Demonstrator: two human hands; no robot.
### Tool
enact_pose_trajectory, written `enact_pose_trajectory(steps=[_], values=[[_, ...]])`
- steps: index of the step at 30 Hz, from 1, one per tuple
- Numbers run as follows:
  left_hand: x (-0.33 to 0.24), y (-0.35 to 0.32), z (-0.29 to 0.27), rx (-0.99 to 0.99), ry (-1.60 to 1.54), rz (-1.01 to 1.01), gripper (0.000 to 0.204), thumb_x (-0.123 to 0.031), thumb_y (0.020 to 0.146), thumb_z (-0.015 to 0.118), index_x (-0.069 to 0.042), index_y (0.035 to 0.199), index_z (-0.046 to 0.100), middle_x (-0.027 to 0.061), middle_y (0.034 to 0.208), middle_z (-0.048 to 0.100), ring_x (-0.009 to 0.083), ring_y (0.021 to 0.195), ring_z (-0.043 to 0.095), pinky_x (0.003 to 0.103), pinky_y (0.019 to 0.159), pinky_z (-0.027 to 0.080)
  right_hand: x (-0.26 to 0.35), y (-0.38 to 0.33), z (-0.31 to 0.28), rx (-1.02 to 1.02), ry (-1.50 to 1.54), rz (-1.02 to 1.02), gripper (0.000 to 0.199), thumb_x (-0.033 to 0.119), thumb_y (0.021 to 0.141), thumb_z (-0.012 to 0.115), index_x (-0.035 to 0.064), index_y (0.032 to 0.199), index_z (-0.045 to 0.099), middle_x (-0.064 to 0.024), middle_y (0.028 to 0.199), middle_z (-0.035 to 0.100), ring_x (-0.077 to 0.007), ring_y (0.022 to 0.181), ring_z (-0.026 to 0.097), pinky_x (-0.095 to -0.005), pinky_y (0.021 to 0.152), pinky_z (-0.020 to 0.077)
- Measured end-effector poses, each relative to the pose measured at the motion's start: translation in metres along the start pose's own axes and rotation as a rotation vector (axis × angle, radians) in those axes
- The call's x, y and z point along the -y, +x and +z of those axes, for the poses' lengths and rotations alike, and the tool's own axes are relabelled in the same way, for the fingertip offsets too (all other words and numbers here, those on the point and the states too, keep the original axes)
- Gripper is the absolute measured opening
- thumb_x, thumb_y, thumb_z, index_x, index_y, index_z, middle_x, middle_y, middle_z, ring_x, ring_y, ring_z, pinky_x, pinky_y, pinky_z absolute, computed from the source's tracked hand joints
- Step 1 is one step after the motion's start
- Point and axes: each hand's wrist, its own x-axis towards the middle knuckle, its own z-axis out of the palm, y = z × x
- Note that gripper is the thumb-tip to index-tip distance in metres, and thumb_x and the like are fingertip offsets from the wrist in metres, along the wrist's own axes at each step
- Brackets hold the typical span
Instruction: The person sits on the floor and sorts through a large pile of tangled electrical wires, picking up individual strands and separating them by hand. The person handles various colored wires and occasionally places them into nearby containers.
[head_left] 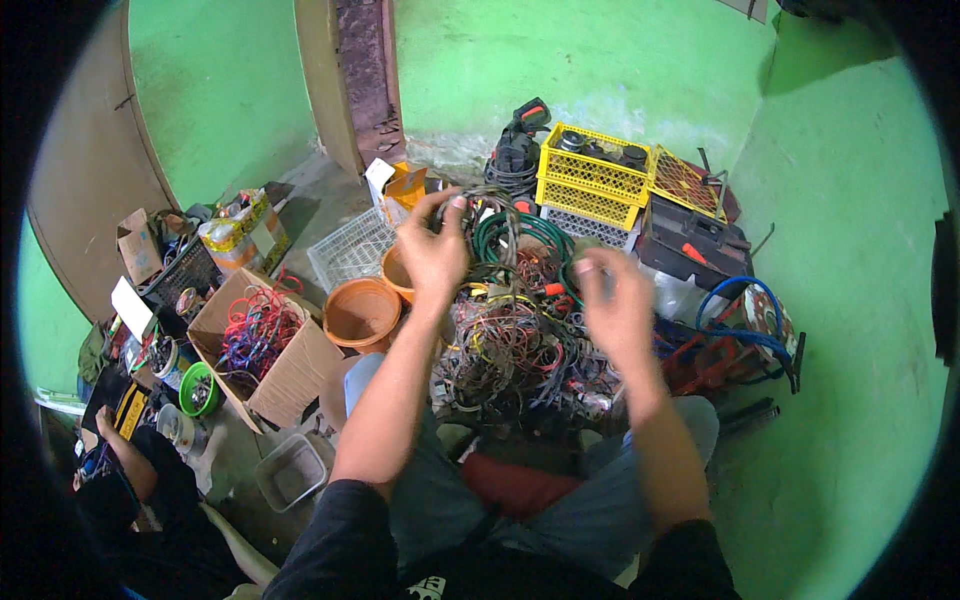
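My left hand [435, 250] is raised over the heap, its fingers closed on a grey cable [512, 235] that loops to the right and hangs down. To its right, my right hand [615, 300] is slightly blurred, with thumb and fingers drawn together. Whatever they pinch cannot be made out. Below both hands lies a large tangled heap of wires [515, 350], mostly grey and black with red and yellow strands, between my knees. A coil of green hose or cable [490, 235] rests at the heap's far side, partly behind the grey cable.
Orange pots [362, 310] and a cardboard box of red and blue wires [262, 340] stand left. Yellow crates [592, 185] and a black toolbox [690, 240] are at the back right, blue cable [745, 290] nearer. Another person [170, 500] sits at the lower left.
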Motion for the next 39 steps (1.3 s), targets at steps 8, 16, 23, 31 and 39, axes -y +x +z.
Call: enact_pose_trajectory(steps=[8, 16, 23, 31, 39], values=[[-0.009, -0.02, 0.029, 0.046, 0.004, 0.036, 0.019, -0.009, 0.089, 0.065, 0.006, 0.101, 0.067, 0.0154, 0.092, 0.07, 0.0174, 0.088, 0.064, 0.03, 0.083, 0.049, -0.005, -0.03, 0.045, 0.148, -0.044, 0.026, 0.021, 0.015, 0.092, 0.061, -0.0022, 0.08, 0.061, -0.0138, 0.055, 0.059, -0.0323, 0.051, 0.061, -0.0415, 0.05, 0.0455], [0.021, 0.016, 0.0, -0.119, -0.2, -0.171, 0.02, -0.008, 0.091, 0.064, 0.007, 0.104, 0.066, 0.0111, 0.093, 0.069, 0.0135, 0.086, 0.062, 0.028, 0.079, 0.049, -0.078, 0.016, -0.036, -0.344, 0.386, 0.225, 0.028, 0.023, 0.098, 0.05, 0.0013, 0.096, 0.069, -0.0061, 0.065, 0.061, -0.012, 0.052, 0.056, -0.0277, 0.05, 0.0458], [0.022, 0.021, -0.014, -0.154, -0.089, -0.116, 0.022, -0.01, 0.091, 0.064, 0.006, 0.105, 0.066, 0.0099, 0.091, 0.067, 0.0123, 0.079, 0.057, 0.027, 0.073, 0.045, -0.145, 0.02, -0.131, -0.912, 0.321, 0.699, 0.037, 0.028, 0.099, 0.048, -0.0033, 0.11, 0.066, -0.0105, 0.084, 0.063, -0.0157, 0.068, 0.058, -0.0304, 0.062, 0.0478], [0.019, 0.01, -0.002, -0.11, -0.096, -0.093, 0.023, -0.013, 0.091, 0.064, 0.006, 0.105, 0.066, 0.0122, 0.098, 0.067, 0.0155, 0.089, 0.059, 0.031, 0.082, 0.046, -0.098, 0.015, -0.06, -0.248, 0.038, 0.267, 0.034, 0.019, 0.089, 0.062, 0.0041, 0.12, 0.061, -0.0158, 0.12, 0.062, -0.0317, 0.104, 0.062, -0.0392, 0.092, 0.0475], [0.008, -0.017, 0.046, 0.067, -0.229, -0.14, 0.022, -0.01, 0.092, 0.063, 0.005, 0.106, 0.067, 0.0127, 0.1, 0.069, 0.014, 0.088, 0.062, 0.027, 0.081, 0.048, -0.003, -0.008, 0.028, 0.286, 0.143, 0.227, 0.022, 0.017, 0.09, 0.063, 0.0007, 0.105, 0.063, -0.0233, 0.088, 0.065, -0.0419, 0.084, 0.063, -0.0451, 0.071, 0.0483]])
